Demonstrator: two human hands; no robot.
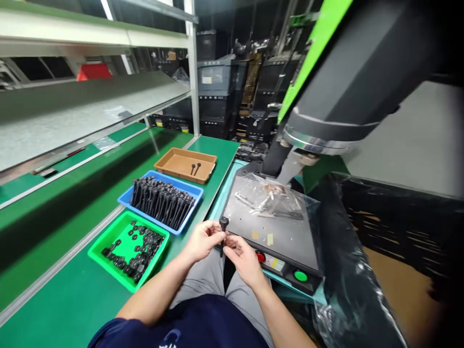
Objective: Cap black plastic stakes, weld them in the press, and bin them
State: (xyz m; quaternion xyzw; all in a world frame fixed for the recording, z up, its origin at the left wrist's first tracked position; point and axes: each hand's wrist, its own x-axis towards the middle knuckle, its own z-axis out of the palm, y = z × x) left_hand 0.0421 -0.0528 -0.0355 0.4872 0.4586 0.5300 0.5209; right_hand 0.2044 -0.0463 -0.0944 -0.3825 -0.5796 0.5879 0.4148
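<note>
Black stemmed part (224,223): held upright just below the centre of the frame, round head at top, stem pointing down between both hands.
Left hand (203,241): closed narrow, pinching the part below its head with thumb and fingertips.
Right hand (244,258): curled narrow beside the lower stem, thumb and fingertips close together; cannot tell whether gripping it or merely touching.
Blue tray (125,196): set left of centre in the frame, packed with black stemmed pieces (159,200), standing at a tilt, heads uppermost.
Green tray (126,245): placed at lower left of the frame, strewn with small round black pieces (139,263), heaped mostly along the near and right sides.
Brown tray (177,162): resting just beyond the blue tray, holding two stemmed pieces (195,169) near its right end.
Grey machine plate (286,246): lying right of centre, partly covered by clear plastic (250,193), with a red button (260,256) and a green button (300,276) along the front.
Dark machine head (344,82): slanting across the upper right of the frame.
</note>
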